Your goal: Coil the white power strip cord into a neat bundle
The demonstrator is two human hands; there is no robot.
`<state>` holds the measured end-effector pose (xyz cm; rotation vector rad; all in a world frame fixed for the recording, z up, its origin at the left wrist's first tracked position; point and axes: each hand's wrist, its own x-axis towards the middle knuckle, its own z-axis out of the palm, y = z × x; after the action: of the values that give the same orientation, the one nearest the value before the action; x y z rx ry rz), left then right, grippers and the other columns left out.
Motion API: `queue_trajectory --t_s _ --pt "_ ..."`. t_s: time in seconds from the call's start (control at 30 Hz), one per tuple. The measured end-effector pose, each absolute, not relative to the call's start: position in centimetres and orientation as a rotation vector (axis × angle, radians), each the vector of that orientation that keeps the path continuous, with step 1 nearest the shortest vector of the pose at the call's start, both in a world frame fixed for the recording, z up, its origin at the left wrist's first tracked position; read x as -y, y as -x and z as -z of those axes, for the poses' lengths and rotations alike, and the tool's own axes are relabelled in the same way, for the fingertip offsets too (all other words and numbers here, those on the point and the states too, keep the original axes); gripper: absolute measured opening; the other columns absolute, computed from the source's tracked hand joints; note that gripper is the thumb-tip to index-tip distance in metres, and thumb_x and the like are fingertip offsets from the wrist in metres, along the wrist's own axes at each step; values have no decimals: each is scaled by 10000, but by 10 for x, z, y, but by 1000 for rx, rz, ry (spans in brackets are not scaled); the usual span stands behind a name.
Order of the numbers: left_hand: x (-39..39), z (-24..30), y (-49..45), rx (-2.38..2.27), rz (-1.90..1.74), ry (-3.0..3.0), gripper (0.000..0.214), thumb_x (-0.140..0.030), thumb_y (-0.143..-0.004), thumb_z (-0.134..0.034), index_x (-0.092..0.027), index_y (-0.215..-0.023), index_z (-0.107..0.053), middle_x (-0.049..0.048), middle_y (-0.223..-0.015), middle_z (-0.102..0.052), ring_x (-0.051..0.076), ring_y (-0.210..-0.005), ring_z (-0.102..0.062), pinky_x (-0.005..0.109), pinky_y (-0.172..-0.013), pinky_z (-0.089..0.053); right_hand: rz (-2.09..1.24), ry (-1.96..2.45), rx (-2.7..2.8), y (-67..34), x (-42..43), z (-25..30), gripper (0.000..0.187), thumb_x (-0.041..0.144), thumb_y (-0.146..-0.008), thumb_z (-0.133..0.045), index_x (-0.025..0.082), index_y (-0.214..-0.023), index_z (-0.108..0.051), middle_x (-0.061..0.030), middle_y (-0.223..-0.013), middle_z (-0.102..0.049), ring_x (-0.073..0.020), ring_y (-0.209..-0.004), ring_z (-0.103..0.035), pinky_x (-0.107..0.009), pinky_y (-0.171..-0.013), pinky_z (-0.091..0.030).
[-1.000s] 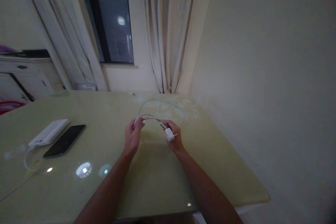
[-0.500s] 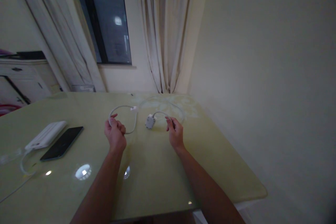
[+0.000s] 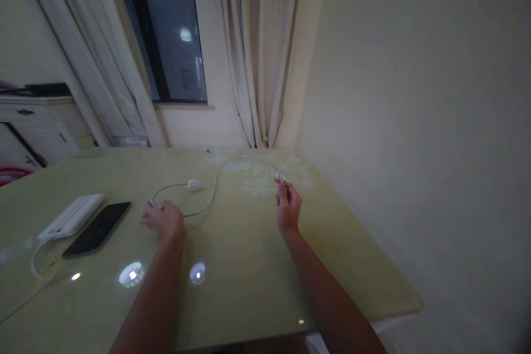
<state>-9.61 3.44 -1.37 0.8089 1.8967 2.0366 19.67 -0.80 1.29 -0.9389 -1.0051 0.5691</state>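
A thin white cable point(image 3: 214, 188) curves across the table between my two hands. My left hand point(image 3: 164, 218) is around its left loop, the cable passing at the thumb and fingers; the fingers are partly blurred. From this loop the cable leads to a small white plug point(image 3: 193, 185) just right of that hand. My right hand point(image 3: 289, 207) is closed at the cable's other end, fingertips pinching it. A small pale piece shows at these fingertips, mostly hidden, and I cannot make out its shape.
On the left of the glossy table point(image 3: 244, 287) lie a white power-bank-like block point(image 3: 72, 215) and a black phone point(image 3: 97, 228). Another white cable point(image 3: 29, 301) runs off the left edge. A wall point(image 3: 415, 149) borders the table's right side; curtains point(image 3: 265, 66) hang behind.
My left hand has moved left and slightly down, and the white plug has shifted left with the cable. My right hand has moved right; the grey adapter that hung beside it is no longer visible there.
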Motion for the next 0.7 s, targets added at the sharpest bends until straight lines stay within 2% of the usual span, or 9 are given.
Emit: queue_trajectory --t_s 0.07,0.1,0.2,0.33,0.37,0.43,0.53,0.6,0.7 --pt "-25 6 86 -2087 -2058 -879 632 -268 -800 -624 -145 -1387 -426 267 -1514 -320 435 -1401 -332 672 -1128 -269 -526 961 1067 -196 14 -14 471 536 -995 -513 136 -1126 -725 59 -614 -368 -93 -522 -306 -225 -484 -243" --pt "-20 2 77 -2147 -2054 -1014 657 -257 -808 -628 -144 -1423 -427 262 -1552 -308 440 -1440 -287 676 -1161 -204 -499 972 1113 -194 18 -14 470 531 -1006 -500 141 -1137 -728 54 -620 -381 -95 -529 -310 -227 -491 -250" --pt "-8 -3 43 -1870 -1916 -1733 584 -337 -942 -539 -158 -1486 -426 224 -1504 -472 370 -1442 -377 589 -1196 -233 -414 993 1307 -189 31 -16 441 498 -1028 -473 160 -1111 -744 39 -616 -436 -102 -526 -339 -235 -513 -290" --pt "2 4 5 -1442 -1677 -2115 603 -503 -988 -500 -196 -1503 -435 190 -1542 -486 327 -1459 -403 532 -1204 -248 -293 930 1566 -184 47 -17 420 452 -1037 -455 174 -943 -756 8 -613 -524 -107 -501 -390 -252 -550 -360" --pt "4 6 1 -1386 -1640 -2114 557 -529 -992 -480 -194 -1437 -510 186 -1480 -550 322 -1413 -461 519 -1179 -294 -278 904 1600 -183 50 -16 421 445 -1037 -453 176 -911 -752 -1 -626 -548 -109 -504 -406 -256 -560 -372" --pt "8 9 -4 -1285 -1526 -2042 477 -573 -1004 -421 -194 -1157 -667 153 -1174 -717 294 -1164 -637 461 -1044 -440 -305 884 1626 -182 51 -16 424 450 -1039 -449 180 -892 -742 -2 -629 -558 -109 -506 -415 -257 -560 -375" --pt "13 3 -7 -1175 -1401 -1813 556 -632 -1003 -367 -210 -757 -634 71 -715 -683 222 -718 -649 354 -748 -512 -454 946 1607 -181 45 -14 414 514 -1020 -496 187 -874 -703 35 -585 -481 -107 -513 -379 -242 -531 -332" --pt "15 -7 -7 -1109 -1498 -1574 563 -655 -989 -392 -212 -702 -589 52 -645 -646 201 -639 -618 327 -675 -499 -534 1001 1683 -181 35 -12 424 557 -990 -547 191 -803 -651 51 -579 -435 -105 -536 -368 -230 -532 -309" --pt "10 -26 9 -902 -1784 -1129 470 -637 -950 -524 -224 -724 -521 -4 -591 -575 179 -618 -592 319 -694 -515 -419 1075 1984 -186 16 -6 416 514 -989 -578 188 -732 -605 26 -643 -509 -120 -627 -437 -232 -614 -340"
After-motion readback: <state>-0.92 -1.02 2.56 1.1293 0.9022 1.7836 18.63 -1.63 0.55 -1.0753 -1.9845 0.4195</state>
